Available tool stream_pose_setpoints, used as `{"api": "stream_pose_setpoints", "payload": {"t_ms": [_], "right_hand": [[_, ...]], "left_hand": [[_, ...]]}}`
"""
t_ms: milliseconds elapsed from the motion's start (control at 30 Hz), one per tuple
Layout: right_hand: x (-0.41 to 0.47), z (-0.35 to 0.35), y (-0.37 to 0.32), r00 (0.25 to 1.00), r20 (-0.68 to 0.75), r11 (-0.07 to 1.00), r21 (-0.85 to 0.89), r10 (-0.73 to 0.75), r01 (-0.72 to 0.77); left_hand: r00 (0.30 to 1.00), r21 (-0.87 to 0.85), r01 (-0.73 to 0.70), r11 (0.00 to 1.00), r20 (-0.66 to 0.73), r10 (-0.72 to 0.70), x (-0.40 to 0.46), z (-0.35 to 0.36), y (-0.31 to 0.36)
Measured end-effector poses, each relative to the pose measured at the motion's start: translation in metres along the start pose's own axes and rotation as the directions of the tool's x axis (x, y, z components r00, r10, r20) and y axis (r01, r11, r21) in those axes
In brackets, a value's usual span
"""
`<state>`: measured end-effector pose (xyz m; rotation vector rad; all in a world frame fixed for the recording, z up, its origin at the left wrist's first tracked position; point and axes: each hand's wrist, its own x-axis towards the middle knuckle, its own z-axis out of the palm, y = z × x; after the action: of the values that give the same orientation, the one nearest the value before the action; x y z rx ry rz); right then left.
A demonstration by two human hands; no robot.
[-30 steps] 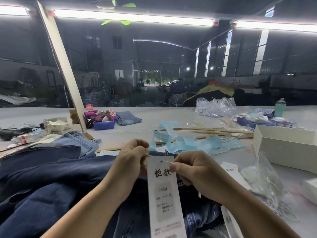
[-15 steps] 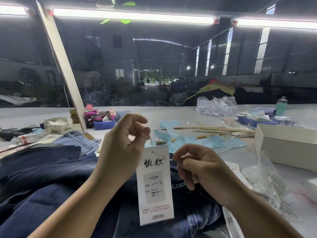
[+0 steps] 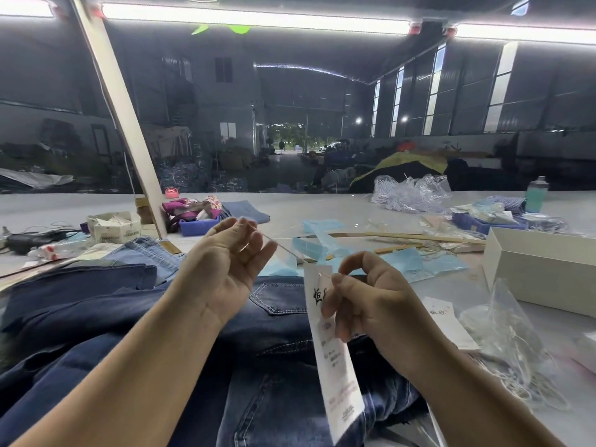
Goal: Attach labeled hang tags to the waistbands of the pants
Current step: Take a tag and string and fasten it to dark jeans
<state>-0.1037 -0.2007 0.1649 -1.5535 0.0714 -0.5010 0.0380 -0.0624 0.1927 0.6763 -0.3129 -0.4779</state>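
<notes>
Dark blue jeans (image 3: 274,333) lie piled on the table in front of me, a back pocket facing up. Above them hangs a white hang tag (image 3: 338,375) with printed text, tilted and turned partly edge-on. My right hand (image 3: 377,314) pinches the tag's top corner by its hole, the other fingers curled behind it. A thin pale string (image 3: 287,250) runs taut from the tag's hole up and left to my left hand (image 3: 232,262), which is raised palm-up and holds the string's end in its fingertips.
A second pair of jeans (image 3: 145,253) lies at the left. Spare tags (image 3: 445,321) and a clear bag of strings (image 3: 516,343) sit at the right, beside a white box (image 3: 541,272). Blue plastic bags (image 3: 403,262), a blue tray (image 3: 200,225) and a slanted wooden post (image 3: 119,117) lie beyond.
My left hand rose and drew the string out up and to the left, opening its palm. The tag swung right and turned edge-on, and now hangs at my right hand.
</notes>
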Motion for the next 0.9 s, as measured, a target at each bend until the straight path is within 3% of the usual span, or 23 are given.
{"api": "stream_pose_setpoints", "payload": {"t_ms": [133, 200, 333, 467, 533, 600, 667, 700, 900], "right_hand": [[0.002, -0.001, 0.003, 0.999, 0.01, 0.999, 0.022, -0.038, 0.038], [0.003, -0.001, 0.004, 0.999, 0.03, 0.997, 0.065, -0.031, 0.029], [0.005, 0.0, 0.006, 0.989, 0.149, 0.989, 0.144, -0.001, -0.021], [0.005, 0.002, 0.006, 0.977, 0.214, 0.99, 0.134, 0.018, -0.047], [0.006, 0.0, 0.007, 0.98, 0.193, 0.994, 0.085, 0.046, -0.063], [0.007, -0.002, 0.008, 0.981, 0.19, 0.999, 0.02, 0.041, -0.046], [0.008, -0.002, 0.011, 0.98, 0.2, 1.0, -0.009, 0.02, -0.019], [0.008, -0.001, 0.012, 0.979, 0.201, 1.0, 0.005, 0.014, -0.016], [0.011, -0.002, 0.016, 0.977, 0.212, 0.991, 0.127, 0.006, -0.033]], "left_hand": [[0.997, 0.144, -0.076, 0.987, 0.024, 0.073, -0.003, 0.003, -0.006], [0.996, 0.126, -0.074, 0.989, 0.052, 0.068, -0.006, 0.006, -0.009], [0.978, 0.048, 0.028, 0.998, 0.207, -0.037, -0.014, 0.009, -0.015], [0.958, 0.209, 0.064, 0.976, 0.261, -0.119, -0.022, 0.003, -0.019], [0.962, 0.484, -0.062, 0.873, 0.261, -0.076, -0.023, -0.003, -0.02], [0.938, 0.734, -0.267, 0.624, 0.347, -0.008, -0.024, -0.01, -0.022], [0.892, 0.81, -0.419, 0.41, 0.452, 0.019, -0.025, -0.014, -0.025], [0.878, 0.812, -0.457, 0.364, 0.478, 0.034, -0.026, -0.015, -0.027], [0.89, 0.8, -0.443, 0.405, 0.447, 0.089, -0.027, -0.022, -0.031]]}}
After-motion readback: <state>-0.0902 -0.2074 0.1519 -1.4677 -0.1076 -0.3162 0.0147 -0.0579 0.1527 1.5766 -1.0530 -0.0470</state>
